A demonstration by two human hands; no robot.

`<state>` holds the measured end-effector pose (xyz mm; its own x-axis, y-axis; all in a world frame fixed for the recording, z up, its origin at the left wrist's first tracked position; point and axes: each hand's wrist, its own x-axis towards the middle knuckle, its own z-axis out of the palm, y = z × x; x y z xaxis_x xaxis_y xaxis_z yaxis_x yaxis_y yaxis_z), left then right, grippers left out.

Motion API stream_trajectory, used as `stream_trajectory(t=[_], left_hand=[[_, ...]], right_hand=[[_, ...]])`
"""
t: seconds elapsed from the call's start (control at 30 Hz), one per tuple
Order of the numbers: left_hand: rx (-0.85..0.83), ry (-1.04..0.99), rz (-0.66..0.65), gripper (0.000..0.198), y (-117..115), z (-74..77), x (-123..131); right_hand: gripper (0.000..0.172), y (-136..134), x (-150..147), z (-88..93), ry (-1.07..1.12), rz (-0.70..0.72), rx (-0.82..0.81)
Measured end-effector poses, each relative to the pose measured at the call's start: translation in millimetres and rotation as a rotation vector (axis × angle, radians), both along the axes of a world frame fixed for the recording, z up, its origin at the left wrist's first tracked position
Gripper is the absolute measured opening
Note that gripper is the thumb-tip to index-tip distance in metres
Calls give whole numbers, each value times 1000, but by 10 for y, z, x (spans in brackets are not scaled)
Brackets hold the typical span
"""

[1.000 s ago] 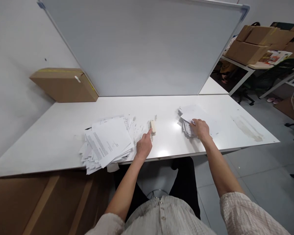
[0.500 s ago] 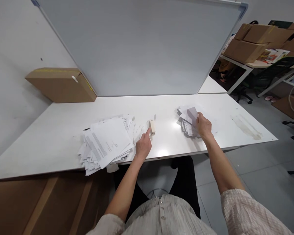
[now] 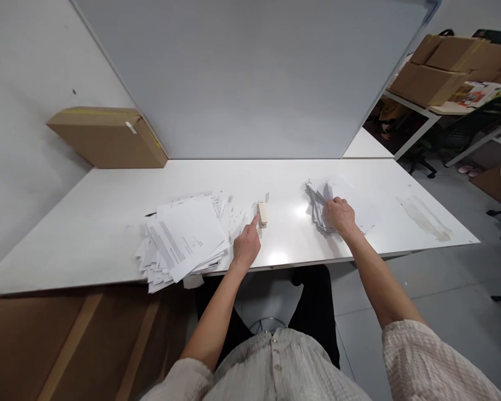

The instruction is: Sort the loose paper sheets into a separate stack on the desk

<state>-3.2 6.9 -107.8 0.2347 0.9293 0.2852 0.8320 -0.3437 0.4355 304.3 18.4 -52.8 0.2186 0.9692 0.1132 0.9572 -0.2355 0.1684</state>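
Note:
A small cream stapler (image 3: 263, 214) lies on the white table. My left hand (image 3: 246, 245) rests just left of it, index finger stretched out to its side and the other fingers curled; nothing shows in its grasp. On the right, my right hand (image 3: 340, 215) is closed on paper at the small paper stack (image 3: 319, 206), with a sheet partly lifted and bent beside the fingers. Farther left spreads a large messy pile of printed papers (image 3: 187, 236), its lower edge over the table's front edge.
A whiteboard (image 3: 254, 78) stands along the back of the table (image 3: 87, 234). At the back left leans a cardboard box (image 3: 108, 139). More cartons (image 3: 428, 83) sit on another desk at the far right, near a dark chair (image 3: 463, 128).
My right hand has moved slightly left over the small stack, and the paper at its fingers has shifted. The view has tilted a little. My left hand stays by the stapler.

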Motion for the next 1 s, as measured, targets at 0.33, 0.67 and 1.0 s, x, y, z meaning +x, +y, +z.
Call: stream_trajectory(t=[0.33,0.67,1.0], left_hand=[[5,13,-6,50,8,-45,-1],[28,-8,-4,49,13,-40,-14],[104,-200,-10,45,16,-70,-24]], right_hand=[[31,-6,74,76,269,-192,76],[34,-188,174,301,153,-77,277],[12,-452,58,1052,433,51,773]])
